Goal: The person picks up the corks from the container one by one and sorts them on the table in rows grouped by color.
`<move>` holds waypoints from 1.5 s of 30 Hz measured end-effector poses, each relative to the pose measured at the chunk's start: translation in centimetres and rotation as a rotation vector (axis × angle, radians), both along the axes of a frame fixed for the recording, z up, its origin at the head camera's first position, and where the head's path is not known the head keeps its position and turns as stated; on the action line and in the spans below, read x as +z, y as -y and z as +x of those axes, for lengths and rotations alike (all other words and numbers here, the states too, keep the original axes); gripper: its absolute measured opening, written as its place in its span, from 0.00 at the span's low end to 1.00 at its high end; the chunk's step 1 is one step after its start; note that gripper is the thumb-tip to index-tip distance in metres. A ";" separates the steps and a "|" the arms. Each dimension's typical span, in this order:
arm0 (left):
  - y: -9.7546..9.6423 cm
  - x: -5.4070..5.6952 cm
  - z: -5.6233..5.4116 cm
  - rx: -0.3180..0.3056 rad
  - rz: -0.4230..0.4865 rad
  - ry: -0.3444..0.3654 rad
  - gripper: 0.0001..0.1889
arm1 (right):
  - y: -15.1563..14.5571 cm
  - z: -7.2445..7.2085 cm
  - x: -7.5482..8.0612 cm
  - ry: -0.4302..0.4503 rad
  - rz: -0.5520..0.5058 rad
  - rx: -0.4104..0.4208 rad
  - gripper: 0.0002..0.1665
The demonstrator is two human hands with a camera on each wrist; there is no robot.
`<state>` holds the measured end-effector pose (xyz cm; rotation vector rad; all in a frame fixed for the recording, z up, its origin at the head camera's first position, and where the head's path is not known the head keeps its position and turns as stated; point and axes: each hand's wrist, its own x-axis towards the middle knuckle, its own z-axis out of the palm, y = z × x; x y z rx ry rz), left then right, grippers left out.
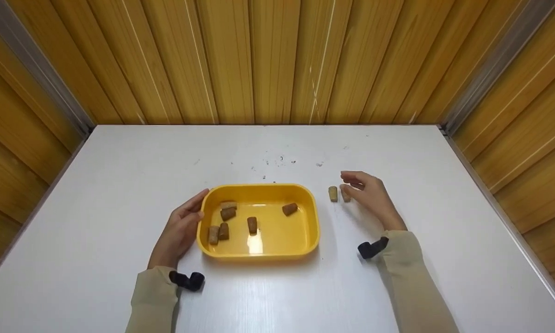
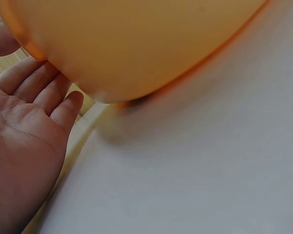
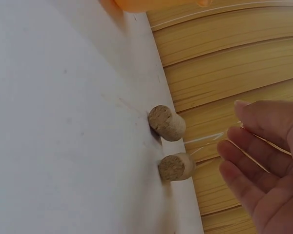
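A yellow plastic tray (image 1: 258,256) holds several cork stoppers, some light, some dark brown. Along its left side lies my left hand (image 1: 181,231), with relaxed fingers (image 2: 51,92) against the outer wall and the thumb near the rim. Right of the tray, two cork stoppers stand on the table: a light cork (image 1: 333,194) and a browner cork (image 1: 346,194), the latter partly covered by my right hand (image 1: 372,196). In the right wrist view that hand's fingers are loosely bent with nothing between them, a gap away from the two corks.
The white table (image 1: 134,175) carries small dark marks (image 1: 281,159) behind the tray. Wood-look panel walls (image 1: 272,60) rise at the back and both sides. In the tray, most corks gather at the left; one dark cork (image 1: 289,209) lies near the right end.
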<state>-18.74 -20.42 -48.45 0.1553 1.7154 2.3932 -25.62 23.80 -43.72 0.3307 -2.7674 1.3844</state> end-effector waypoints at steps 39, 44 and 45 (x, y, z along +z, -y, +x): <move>-0.3 -0.1 -0.5 0.007 0.001 -0.020 0.31 | 10.5 -1.9 8.2 0.093 0.187 0.476 0.19; -0.2 -0.1 -0.4 0.010 0.007 -0.004 0.31 | 12.7 -1.9 7.9 0.095 0.223 0.538 0.18; -0.2 -0.1 -0.4 0.011 0.006 -0.004 0.31 | 13.1 -1.9 7.8 0.100 0.224 0.551 0.18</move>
